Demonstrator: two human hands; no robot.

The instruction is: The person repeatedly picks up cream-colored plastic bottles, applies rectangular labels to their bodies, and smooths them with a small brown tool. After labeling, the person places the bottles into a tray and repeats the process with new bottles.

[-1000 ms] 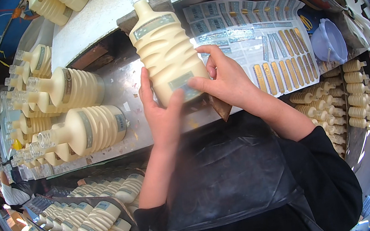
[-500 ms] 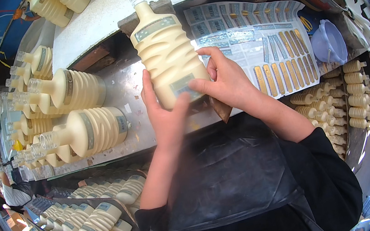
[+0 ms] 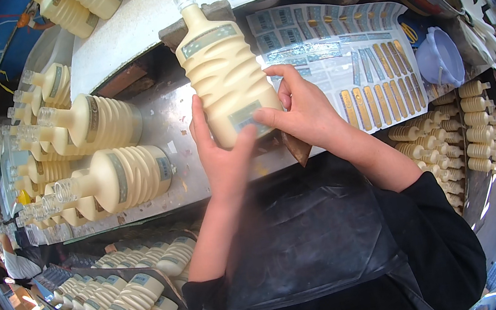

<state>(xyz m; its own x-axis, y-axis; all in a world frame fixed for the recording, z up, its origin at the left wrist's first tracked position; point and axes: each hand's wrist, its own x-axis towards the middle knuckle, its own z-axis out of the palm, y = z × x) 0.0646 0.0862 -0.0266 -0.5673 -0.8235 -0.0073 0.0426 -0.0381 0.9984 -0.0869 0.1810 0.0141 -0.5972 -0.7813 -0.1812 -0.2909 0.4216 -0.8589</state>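
Observation:
A cream bottle (image 3: 221,73) with rippled sides and a clear glass neck lies tilted on a grey-brown block (image 3: 173,35), its neck pointing away from me. My left hand (image 3: 223,158) wraps its lower left side; the left thumb is blurred near the base. On the other side my right hand (image 3: 304,106) holds the lower right edge, its thumb pressed on a grey-blue label (image 3: 242,116) near the base. A curved label band (image 3: 208,40) crosses the shoulder. To the right lies a sheet (image 3: 320,84) bearing gold strips and grey-blue labels.
Several similar bottles (image 3: 130,176) lie on the metal bench (image 3: 180,148) at left. More fill trays (image 3: 133,304) at lower left and racks (image 3: 480,135) at right. A lilac bucket (image 3: 439,58) stands beyond the sheet. Another person (image 3: 18,257) is at far left.

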